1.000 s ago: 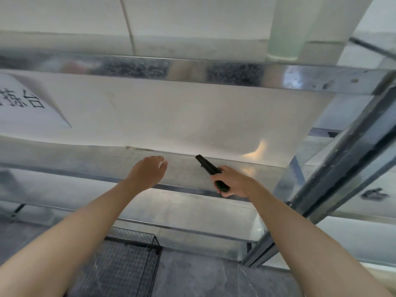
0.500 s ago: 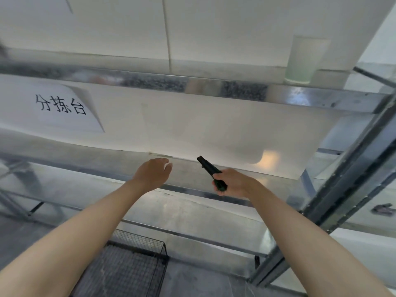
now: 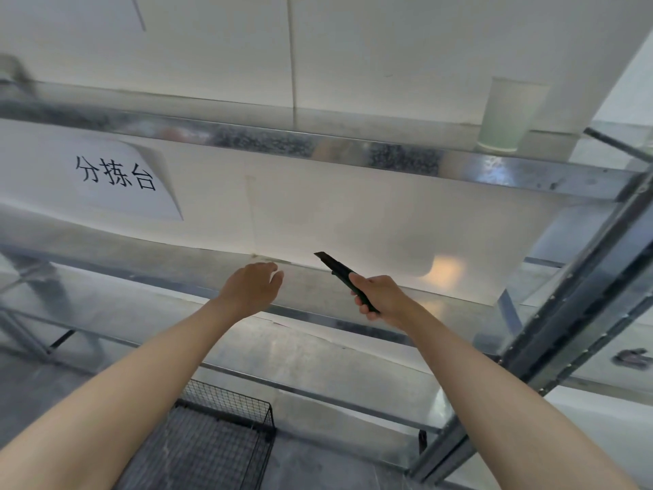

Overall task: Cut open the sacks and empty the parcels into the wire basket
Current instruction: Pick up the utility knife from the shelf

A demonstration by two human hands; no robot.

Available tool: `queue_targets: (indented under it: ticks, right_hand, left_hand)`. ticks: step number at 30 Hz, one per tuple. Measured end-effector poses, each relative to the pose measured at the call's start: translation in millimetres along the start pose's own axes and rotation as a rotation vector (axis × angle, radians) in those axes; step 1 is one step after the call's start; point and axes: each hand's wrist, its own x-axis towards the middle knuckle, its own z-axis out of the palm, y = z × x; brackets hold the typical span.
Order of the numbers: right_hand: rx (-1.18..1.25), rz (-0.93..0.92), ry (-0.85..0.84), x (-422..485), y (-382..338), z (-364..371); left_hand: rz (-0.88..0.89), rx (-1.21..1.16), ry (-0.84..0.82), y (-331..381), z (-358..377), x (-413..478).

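My right hand (image 3: 383,298) grips a black utility knife (image 3: 337,270), its tip pointing up and left over the white table top (image 3: 353,221). My left hand (image 3: 252,286) hovers beside it at the table's front edge, fingers loosely curled and holding nothing. The black wire basket (image 3: 226,415) stands on the floor below the table, at the bottom left. No sack or parcel shows in this view.
A pale green paper cup (image 3: 505,118) stands on the shiny metal ledge (image 3: 318,145) behind the table. A white sign with black characters (image 3: 116,176) lies on the table at the left. A metal rack upright (image 3: 583,302) slants down at the right.
The view has tilted upward, so the cup and the sign show more fully. Both hands keep about the same place at the table's edge, with the knife still in my right hand.
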Motion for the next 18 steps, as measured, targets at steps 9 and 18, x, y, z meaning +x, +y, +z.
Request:
queue_targets:
  ticks: [9,18]
  right_hand:
    - [0.006,-0.028,0.066,4,-8,16]
    - [-0.191,-0.156,0.104,14,-24,76]
  left_hand:
    - [-0.043,-0.017,-0.003,-20,-10,-10]
    - [-0.158,-0.025,0.006,-77,-31,-40]
